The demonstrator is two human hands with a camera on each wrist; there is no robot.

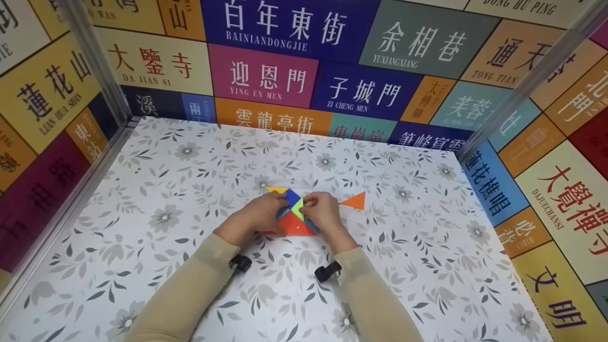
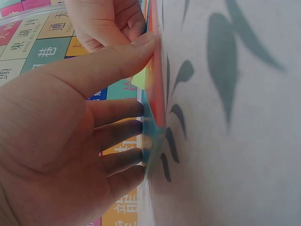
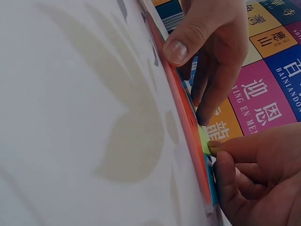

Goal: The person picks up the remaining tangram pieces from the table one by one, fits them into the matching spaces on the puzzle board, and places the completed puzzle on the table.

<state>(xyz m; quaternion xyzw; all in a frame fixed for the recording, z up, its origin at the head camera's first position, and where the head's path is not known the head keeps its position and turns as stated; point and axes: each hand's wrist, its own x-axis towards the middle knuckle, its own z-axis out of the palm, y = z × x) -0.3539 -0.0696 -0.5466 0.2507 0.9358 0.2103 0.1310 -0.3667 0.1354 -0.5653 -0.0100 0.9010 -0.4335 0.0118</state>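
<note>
Flat tangram pieces lie together at the middle of the table. They include a red-orange triangle [image 1: 297,228], a dark blue piece [image 1: 294,198], a yellow piece [image 1: 274,189] and a yellow-green piece [image 1: 298,209]. My left hand [image 1: 259,213] rests on the left side of this group. Its thumb [image 2: 134,54] presses by the red-orange triangle, while the straight fingers touch a teal-blue part [image 2: 149,134]. With thumb and index finger, my right hand [image 1: 325,214] pinches the yellow-green piece [image 3: 204,141] at the group's right side.
A loose orange triangle [image 1: 356,201] lies on the table just right of my right hand. White floral covering spreads over the table [image 1: 403,266]. Panels with colourful lettered signs [image 1: 266,76] rise along the back and both sides.
</note>
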